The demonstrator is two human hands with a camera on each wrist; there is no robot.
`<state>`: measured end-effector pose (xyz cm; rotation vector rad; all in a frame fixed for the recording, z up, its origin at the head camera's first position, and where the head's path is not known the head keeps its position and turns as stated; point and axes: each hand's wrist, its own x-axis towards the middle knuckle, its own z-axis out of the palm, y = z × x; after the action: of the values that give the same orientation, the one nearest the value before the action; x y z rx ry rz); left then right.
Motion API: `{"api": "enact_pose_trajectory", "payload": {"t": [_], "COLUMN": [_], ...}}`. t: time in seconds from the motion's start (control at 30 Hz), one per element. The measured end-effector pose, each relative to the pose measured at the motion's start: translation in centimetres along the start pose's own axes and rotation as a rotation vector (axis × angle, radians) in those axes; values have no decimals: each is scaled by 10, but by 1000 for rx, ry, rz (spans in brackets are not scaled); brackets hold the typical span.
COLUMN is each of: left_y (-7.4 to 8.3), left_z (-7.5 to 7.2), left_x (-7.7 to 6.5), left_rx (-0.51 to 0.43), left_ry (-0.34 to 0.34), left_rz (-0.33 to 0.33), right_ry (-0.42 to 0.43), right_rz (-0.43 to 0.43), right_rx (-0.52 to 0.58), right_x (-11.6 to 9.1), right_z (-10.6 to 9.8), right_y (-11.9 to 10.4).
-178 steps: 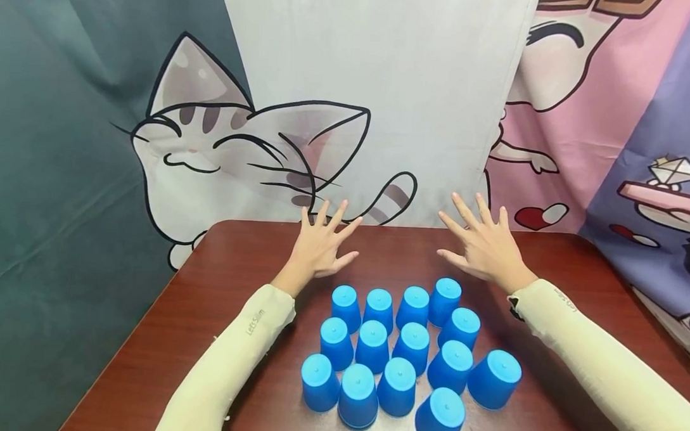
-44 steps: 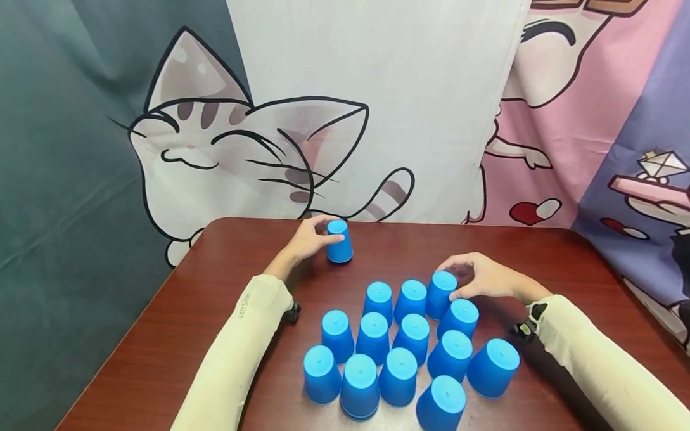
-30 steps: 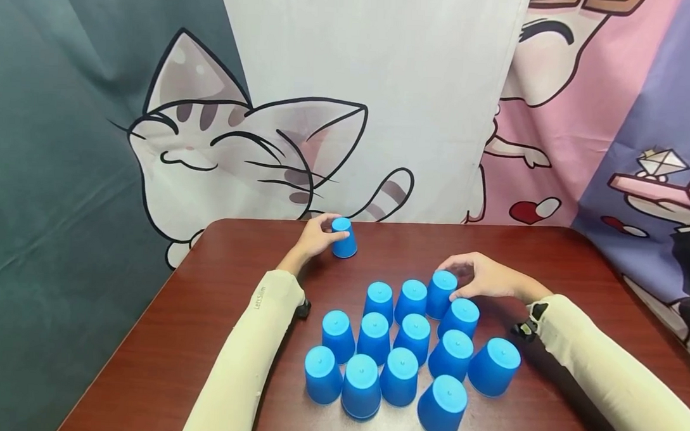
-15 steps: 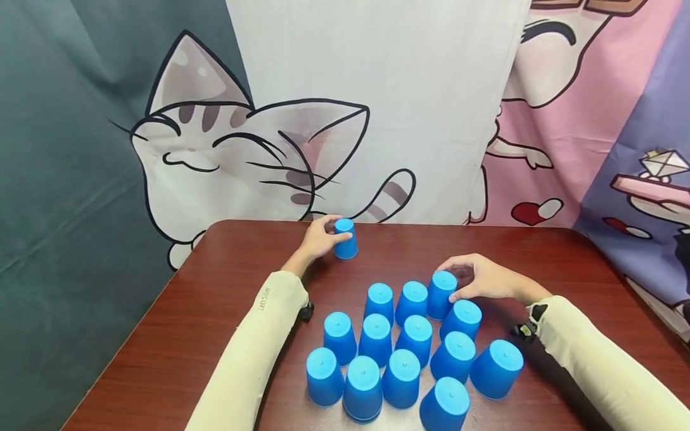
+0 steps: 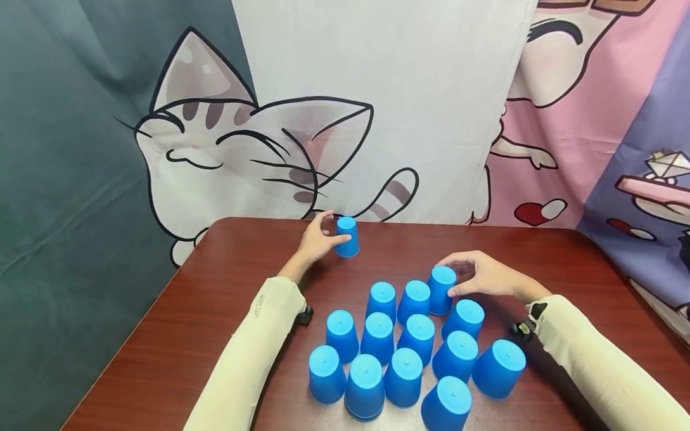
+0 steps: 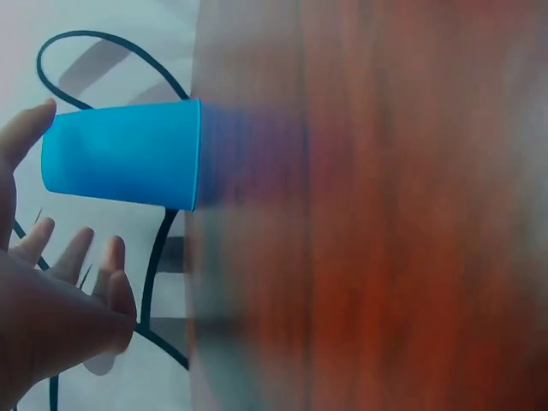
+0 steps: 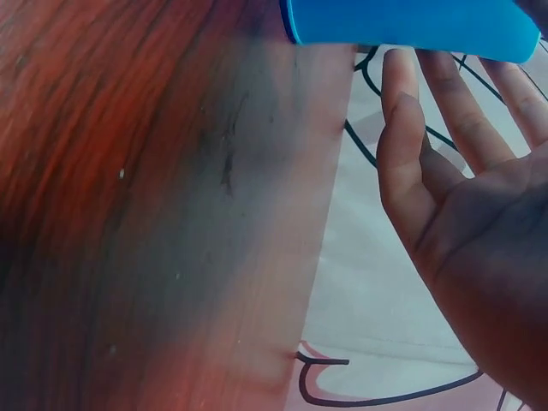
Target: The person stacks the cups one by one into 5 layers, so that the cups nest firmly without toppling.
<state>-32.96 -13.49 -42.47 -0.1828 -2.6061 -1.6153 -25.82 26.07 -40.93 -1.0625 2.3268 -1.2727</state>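
Near the far edge of the table, a blue cup point(image 5: 347, 236) stands upside down by itself. My left hand point(image 5: 317, 240) is beside it, fingers spread off its side and the thumb close to its front. In the left wrist view, that cup point(image 6: 120, 154) has a fingertip at its narrow end, while the other fingers are apart from it. My right hand point(image 5: 487, 274) grips another upside-down blue cup point(image 5: 442, 288) at the back of the group, thumb in front and fingers behind. The right wrist view shows fingers point(image 7: 462, 111) against this cup point(image 7: 411, 21).
Several more blue cups, all upside down, stand in loose rows in front of my hands; a near one point(image 5: 446, 408) and a right one point(image 5: 499, 368) sit slightly apart. The reddish-brown table point(image 5: 181, 324) ends at a cartoon-printed cloth point(image 5: 441, 85).
My left hand carried a cup from the group's back left corner to the far edge, then loosened its fingers. My right hand took hold of another cup, which has just shifted slightly up and left.
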Motion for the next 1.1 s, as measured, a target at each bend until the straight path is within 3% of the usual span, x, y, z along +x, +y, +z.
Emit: {"api": "enact_pose_trajectory", "payload": {"t": [0.57, 0.83, 1.1], "left_y": [14, 18, 20], "left_z": [-7, -5, -3], "left_x": [-9, -14, -16], "left_rx": [-2, -17, -43], "left_ry": [-49, -73, -68], "left_rz": [-7, -25, -45], "right_ry": [266, 332, 347], "right_rz": [131, 220, 220], "right_rx": [-118, -103, -142], "right_x": [27, 43, 66], "right_z": [-4, -4, -7], "right_y": [-9, -9, -12]}}
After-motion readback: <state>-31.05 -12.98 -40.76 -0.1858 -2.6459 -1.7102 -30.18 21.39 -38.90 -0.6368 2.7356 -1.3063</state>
